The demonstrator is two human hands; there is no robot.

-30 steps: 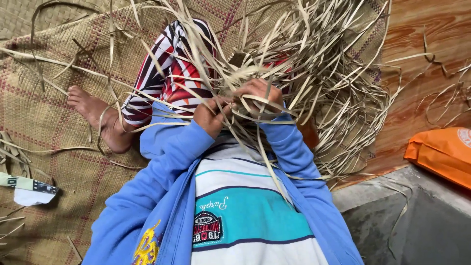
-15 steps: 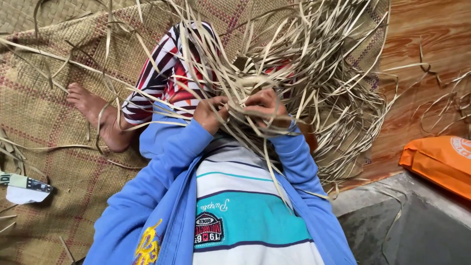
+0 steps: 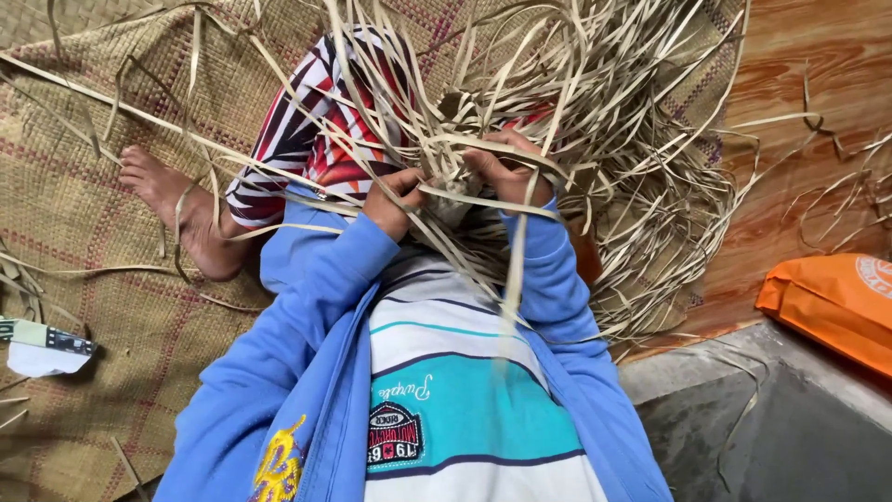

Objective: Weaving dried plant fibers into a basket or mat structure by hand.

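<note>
Pale dried leaf strips [image 3: 557,121], tangled over my lap and spreading far right across the woven mat [image 3: 84,214]. My left hand [image 3: 395,200] and right hand [image 3: 511,172] each pinch strips close together. Orange bag [image 3: 832,302] lies right, on the wooden floor [image 3: 799,84].

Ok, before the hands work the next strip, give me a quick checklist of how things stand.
1. Left hand pinching the dried leaf strips: ok.
2. Right hand closed on the strips: ok.
3. Single strip isolated in either grip: cannot tell, strips overlap.
4. Bundle free of tangles: not ok, strands cross everywhere.
5. Woven mat under the work: ok.
6. Bare foot free of strips: not ok, strips lie across it.
</note>
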